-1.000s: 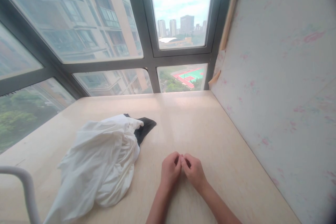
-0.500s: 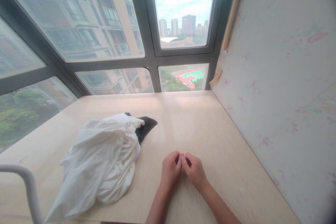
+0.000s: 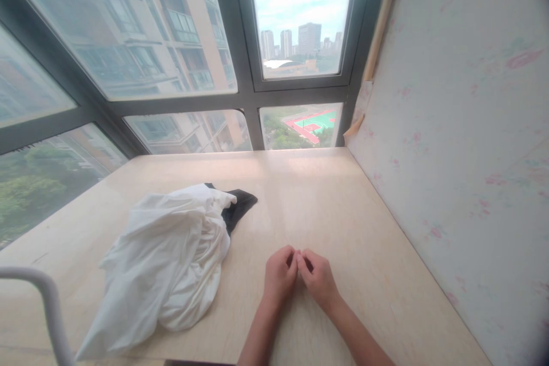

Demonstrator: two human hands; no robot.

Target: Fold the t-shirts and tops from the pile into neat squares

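My left hand (image 3: pixel 281 271) and my right hand (image 3: pixel 318 275) rest on the pale sill top (image 3: pixel 326 200), meeting at the thumbs and fingertips. Both are loosely closed with the fingers curled under, and nothing shows in either one. To the left of my hands, apart from them, lies a crumpled white cloth (image 3: pixel 158 257). A dark cloth piece (image 3: pixel 240 207) pokes out at its far right corner. How the two are joined is hidden under the folds.
Grey window frames (image 3: pixel 180 104) border the sill at the back and left. A wall with flowered paper (image 3: pixel 454 183) rises on the right, its paper peeling (image 3: pixel 354 126) near the corner. At the lower left stands a curved white tube (image 3: pixel 45 291).
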